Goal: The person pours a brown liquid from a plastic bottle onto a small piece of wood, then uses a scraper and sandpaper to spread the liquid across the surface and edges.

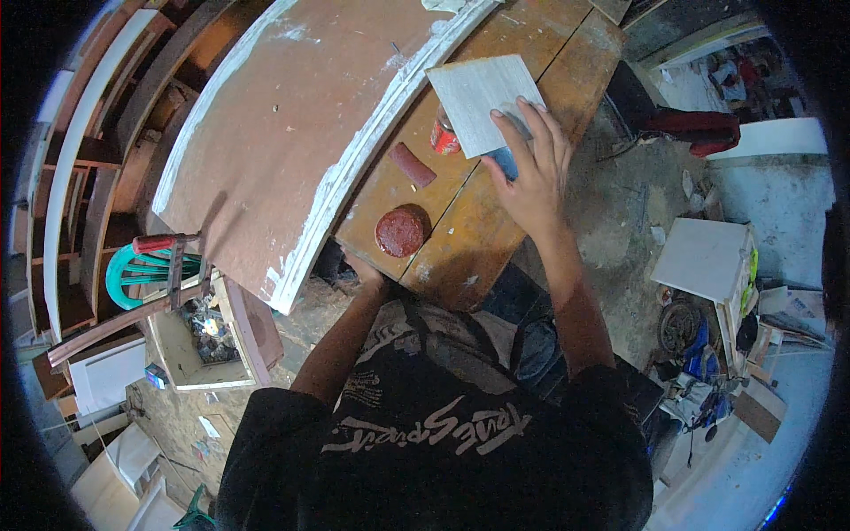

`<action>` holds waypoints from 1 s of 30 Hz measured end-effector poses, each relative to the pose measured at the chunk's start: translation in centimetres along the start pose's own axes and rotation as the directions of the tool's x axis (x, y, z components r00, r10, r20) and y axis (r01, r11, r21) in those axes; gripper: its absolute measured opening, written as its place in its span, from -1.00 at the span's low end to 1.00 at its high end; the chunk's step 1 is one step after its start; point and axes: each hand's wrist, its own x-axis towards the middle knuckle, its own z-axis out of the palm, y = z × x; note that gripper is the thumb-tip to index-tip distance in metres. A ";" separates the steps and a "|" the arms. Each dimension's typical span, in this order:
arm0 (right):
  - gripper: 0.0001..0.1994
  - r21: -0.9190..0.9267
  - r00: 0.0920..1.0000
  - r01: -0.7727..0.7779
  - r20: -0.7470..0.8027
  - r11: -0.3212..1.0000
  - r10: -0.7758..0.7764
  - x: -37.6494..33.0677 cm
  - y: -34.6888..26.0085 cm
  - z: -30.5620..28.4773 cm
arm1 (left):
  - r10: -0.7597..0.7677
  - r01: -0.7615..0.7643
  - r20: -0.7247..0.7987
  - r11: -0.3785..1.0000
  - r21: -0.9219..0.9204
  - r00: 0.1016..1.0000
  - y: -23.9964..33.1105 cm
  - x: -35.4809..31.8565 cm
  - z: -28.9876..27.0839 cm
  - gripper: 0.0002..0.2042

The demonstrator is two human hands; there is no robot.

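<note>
My right hand (534, 168) reaches over the wooden table, its fingers spread and the fingertips on the face of a pale grey square board (485, 93). Its thumb lies by the board's lower edge, beside a blue thing (503, 162) that is mostly covered. Part of a red can (444, 137) shows at the board's left edge. Nearer to me on the table are a reddish-brown curved strip (413, 165) and a round dark-red, lid-like thing (402, 231). My left hand (361, 268) is down at the table's near left corner, its fingers hidden in shadow.
A large brown panel (292, 106) with white-smeared edges lies along the left of the wooden table (469, 234). At left are a red-handled tool (159, 242), a coiled green hose (124, 279) and an open box (181, 350) of small bits. Boards and clutter (704, 257) stand at right.
</note>
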 end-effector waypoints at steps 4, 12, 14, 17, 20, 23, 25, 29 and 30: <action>-0.41 -0.033 0.999 0.036 0.023 0.999 -0.035 1.5 0.6 0.6 | -0.129 0.017 -0.246 0.910 -0.414 0.961 -1.8 -1.2 -1.4 -0.54; -0.57 0.035 0.996 0.088 -0.030 0.996 -0.087 0.7 2.1 2.2 | 0.172 -0.207 -0.365 0.977 -0.060 0.915 17.1 -7.7 -3.0 -0.61; -0.58 0.027 0.995 0.094 -0.046 0.995 -0.092 0.9 2.1 2.5 | 0.350 -0.329 -0.116 0.930 0.167 0.930 22.3 -4.5 -0.2 -0.46; -0.60 0.012 0.993 0.099 -0.064 0.995 -0.098 1.3 1.5 2.5 | 0.450 -0.526 0.276 0.766 0.370 0.849 27.3 2.2 5.5 -0.10; -0.63 0.027 0.988 0.075 -0.138 0.997 -0.071 0.9 2.1 3.1 | 0.538 -0.674 0.417 0.660 0.331 0.732 28.0 7.9 11.9 -0.04; -0.66 0.237 0.976 0.038 -0.217 0.971 0.015 2.2 2.8 2.4 | 0.316 -0.468 0.575 0.874 0.134 0.755 27.8 10.5 15.4 0.05; -0.67 0.678 0.919 -0.294 0.006 0.674 0.395 3.5 1.8 0.5 | 0.335 -0.370 0.536 0.928 -0.045 0.775 26.2 9.7 16.2 0.04; -0.66 0.445 0.843 0.118 -0.517 0.888 0.147 6.3 2.5 -1.5 | 0.350 -0.420 0.511 0.907 0.023 0.785 23.5 11.6 16.1 -0.23; -0.66 0.462 0.848 0.126 -0.510 0.878 0.146 6.7 1.9 -2.1 | 0.447 -0.477 0.445 0.878 -0.049 0.776 23.0 11.9 16.1 -0.36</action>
